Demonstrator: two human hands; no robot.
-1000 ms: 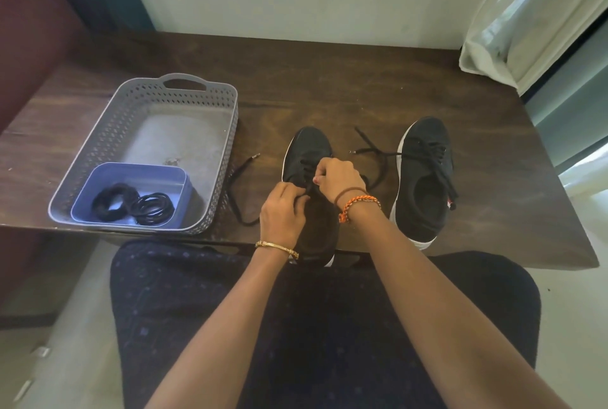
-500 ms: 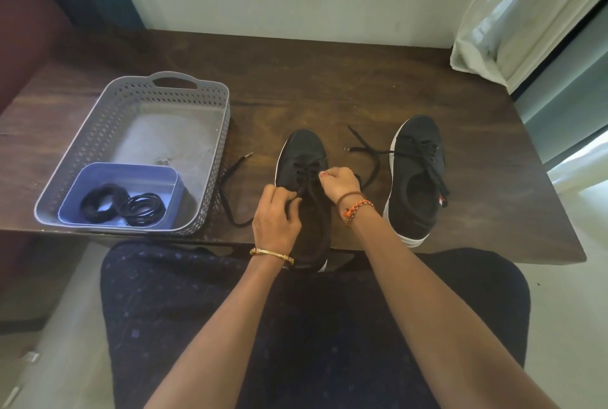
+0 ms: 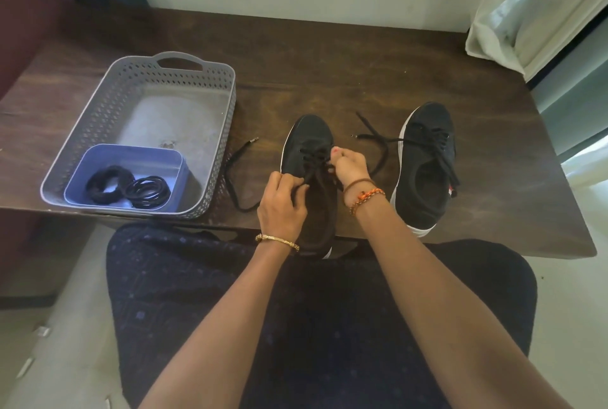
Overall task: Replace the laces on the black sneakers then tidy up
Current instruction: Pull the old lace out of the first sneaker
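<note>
Two black sneakers with white soles stand on the dark wooden table, toes away from me. The left sneaker sits at the table's near edge between my hands. My left hand pinches its black lace at the shoe's left side; the lace's loose end trails left across the table. My right hand pinches the lace at the right eyelets. The right sneaker stands apart to the right, laced, with its lace ends lying loose toward the left shoe.
A grey perforated basket stands at the left of the table. Inside it a blue tub holds black coiled bands. A white curtain hangs at the back right. My lap in dark cloth is below the table edge.
My hands have spread apart on the left sneaker: the left hand drew back toward the heel side, the right moved to the right eyelets, uncovering the crossed lacing.
</note>
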